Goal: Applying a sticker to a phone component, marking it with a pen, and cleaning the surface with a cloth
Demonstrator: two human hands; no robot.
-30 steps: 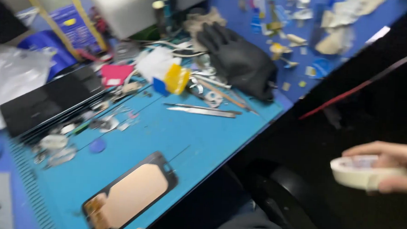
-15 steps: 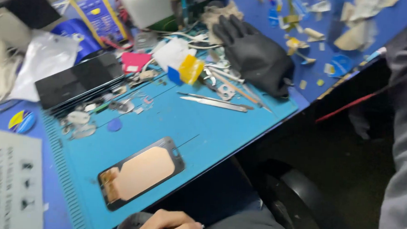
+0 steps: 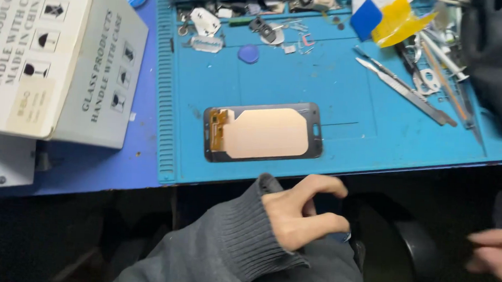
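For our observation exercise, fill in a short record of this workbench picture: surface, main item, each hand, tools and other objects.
Surface: blue work mat on a blue bench
Main item: phone screen panel, lying flat near the mat's front edge, copper-coloured back up
Left hand: below the bench edge, fingers curled, grey knit sleeve; whether it holds anything cannot be told
Right hand: at the frame's lower right, blurred, apart from the mat
Tools: metal tweezers and blades at the mat's right
Other: grey cardboard box at left; black glove at right
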